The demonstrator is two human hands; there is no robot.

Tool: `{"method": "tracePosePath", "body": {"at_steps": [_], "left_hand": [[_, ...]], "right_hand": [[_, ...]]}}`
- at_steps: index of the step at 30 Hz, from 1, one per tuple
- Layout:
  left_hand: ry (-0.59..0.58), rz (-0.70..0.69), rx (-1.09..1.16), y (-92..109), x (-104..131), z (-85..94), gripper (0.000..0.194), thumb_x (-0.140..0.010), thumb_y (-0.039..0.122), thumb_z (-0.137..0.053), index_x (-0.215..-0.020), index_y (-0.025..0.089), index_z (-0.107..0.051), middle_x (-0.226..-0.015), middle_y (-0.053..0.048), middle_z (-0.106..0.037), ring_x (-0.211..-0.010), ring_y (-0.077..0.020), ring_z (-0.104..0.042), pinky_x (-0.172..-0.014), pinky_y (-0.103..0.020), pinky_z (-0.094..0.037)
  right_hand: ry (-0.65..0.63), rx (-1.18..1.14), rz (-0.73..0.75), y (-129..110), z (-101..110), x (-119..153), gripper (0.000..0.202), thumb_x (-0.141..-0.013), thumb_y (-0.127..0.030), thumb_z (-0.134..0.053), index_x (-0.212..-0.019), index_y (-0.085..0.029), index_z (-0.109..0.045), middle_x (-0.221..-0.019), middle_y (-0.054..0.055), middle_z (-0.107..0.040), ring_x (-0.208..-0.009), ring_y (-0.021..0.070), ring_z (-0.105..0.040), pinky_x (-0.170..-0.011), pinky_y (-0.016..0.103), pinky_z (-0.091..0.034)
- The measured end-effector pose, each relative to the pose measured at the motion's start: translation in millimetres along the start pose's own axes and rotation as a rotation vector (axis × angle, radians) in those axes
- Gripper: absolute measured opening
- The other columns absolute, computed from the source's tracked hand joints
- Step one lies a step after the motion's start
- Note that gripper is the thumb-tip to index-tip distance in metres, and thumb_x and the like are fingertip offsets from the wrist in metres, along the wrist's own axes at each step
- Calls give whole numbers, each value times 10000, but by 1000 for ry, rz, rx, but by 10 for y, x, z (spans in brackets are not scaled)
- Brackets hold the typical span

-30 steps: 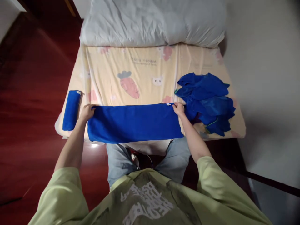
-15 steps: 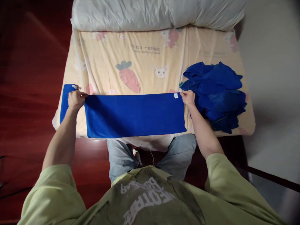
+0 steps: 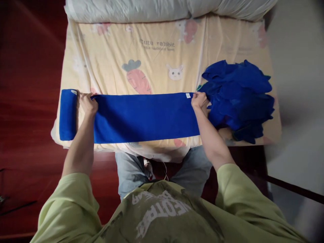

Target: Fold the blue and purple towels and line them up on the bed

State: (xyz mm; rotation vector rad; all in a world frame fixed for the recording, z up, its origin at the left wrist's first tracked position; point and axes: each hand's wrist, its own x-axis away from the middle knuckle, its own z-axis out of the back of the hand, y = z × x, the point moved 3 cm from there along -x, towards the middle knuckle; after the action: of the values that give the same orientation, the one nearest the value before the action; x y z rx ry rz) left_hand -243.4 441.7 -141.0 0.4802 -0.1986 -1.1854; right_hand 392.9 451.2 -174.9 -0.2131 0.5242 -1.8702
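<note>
A long blue towel (image 3: 146, 118), folded into a strip with a small white label near its upper right corner, lies across the front of the bed. My left hand (image 3: 89, 104) pinches its upper left corner. At the upper right corner, beside the label, my right hand (image 3: 199, 101) has its fingers closed on the edge. Left of my left hand sits a folded blue towel (image 3: 68, 116) with a white label on top. Just beyond my right hand is a crumpled heap of blue towels (image 3: 238, 96).
The bed has a yellow sheet (image 3: 108, 74) printed with carrots and rabbits. A pale rolled quilt (image 3: 167, 10) spans its far edge. A grey wall (image 3: 301, 84) stands at the right, with dark red flooring (image 3: 30, 111) at the left.
Both hands have shifted slightly with the towel, which now lies a little farther up from the bed's front edge. My left forearm has swung right, uncovering the folded towel. The view has shifted slightly.
</note>
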Motion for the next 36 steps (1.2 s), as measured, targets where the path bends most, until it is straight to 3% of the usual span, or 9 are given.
{"method": "tracePosePath", "body": {"at_steps": [3, 9, 12, 17, 23, 26, 30, 33, 36], "left_hand": [[-6, -67, 2, 148, 283, -83, 671, -882, 204, -593, -1537, 117, -475, -1576, -204, -435, -1436, -339, -464, -1200, -526, -385], [-297, -101, -96, 312, 572, -236, 957, -879, 619, -640, -1594, 59, -338, -1684, -283, -214, -1583, -478, -124, -1257, -668, -176], [-345, -53, -122, 232, 500, -210, 1166, -787, 744, -688, -1606, 19, -287, -1681, -328, -174, -1575, -517, -95, -1243, -691, -172], [-420, -24, -149, 98, 291, -214, 1412, -634, 788, -809, -1609, -53, -230, -1676, -379, -69, -1567, -548, -6, -1250, -684, -112], [-406, -29, -154, 112, 320, -229, 1366, -705, 732, -810, -1622, -62, -183, -1683, -368, -8, -1570, -531, 14, -1270, -639, -62], [-277, -113, -100, 194, 714, -172, 1055, -926, 662, -604, -1614, -48, -235, -1698, -334, -53, -1591, -471, -30, -1286, -603, -82], [-167, -228, -54, 210, 1594, -119, 851, -1018, 580, -442, -1618, -3, -285, -1721, -270, -82, -1613, -395, -12, -1303, -565, -85], [-110, -223, -64, 70, 2186, -58, 810, -1019, 567, -428, -1620, 35, -316, -1727, -245, -106, -1615, -389, -34, -1299, -590, -90], [-49, -151, -85, -179, 2530, 51, 797, -1020, 551, -414, -1602, 11, -342, -1715, -268, -129, -1613, -396, -55, -1292, -603, -122]], "right_hand": [[-26, 24, -24, -263, -85, 262, 546, -1006, -431, -488, -1487, -172, -513, -1512, 221, -487, -1376, 377, -537, -1129, 545, -470], [-254, 68, 212, -866, -259, 776, 724, -1029, -510, -435, -1611, -94, -325, -1713, 208, -214, -1588, 428, -151, -1277, 640, -182], [-346, 72, 146, -781, -308, 745, 826, -1004, -585, -474, -1623, -71, -286, -1724, 222, -194, -1604, 437, -83, -1280, 657, -115], [-388, 62, 1, -322, -304, 377, 1008, -931, -660, -580, -1619, -4, -243, -1716, 276, -169, -1606, 445, -92, -1293, 626, -105], [-416, 77, 47, -215, -247, 221, 1005, -943, -615, -591, -1617, 39, -231, -1723, 273, -137, -1611, 428, -104, -1308, 596, -117], [-340, 69, 166, -406, -154, 593, 878, -1003, -547, -509, -1628, 11, -245, -1734, 230, -148, -1617, 411, -83, -1303, 620, -104], [-319, 99, 352, -586, -59, 1391, 736, -1049, -452, -428, -1635, -32, -283, -1748, 179, -142, -1630, 349, -73, -1319, 558, -94], [-334, 71, 362, -492, 10, 1842, 679, -1058, -440, -411, -1632, -86, -332, -1742, 153, -198, -1630, 320, -111, -1321, 532, -122], [-307, 39, 317, -258, 105, 2038, 656, -1051, -434, -429, -1617, -108, -377, -1731, 154, -236, -1622, 316, -156, -1315, 530, -148]]}}
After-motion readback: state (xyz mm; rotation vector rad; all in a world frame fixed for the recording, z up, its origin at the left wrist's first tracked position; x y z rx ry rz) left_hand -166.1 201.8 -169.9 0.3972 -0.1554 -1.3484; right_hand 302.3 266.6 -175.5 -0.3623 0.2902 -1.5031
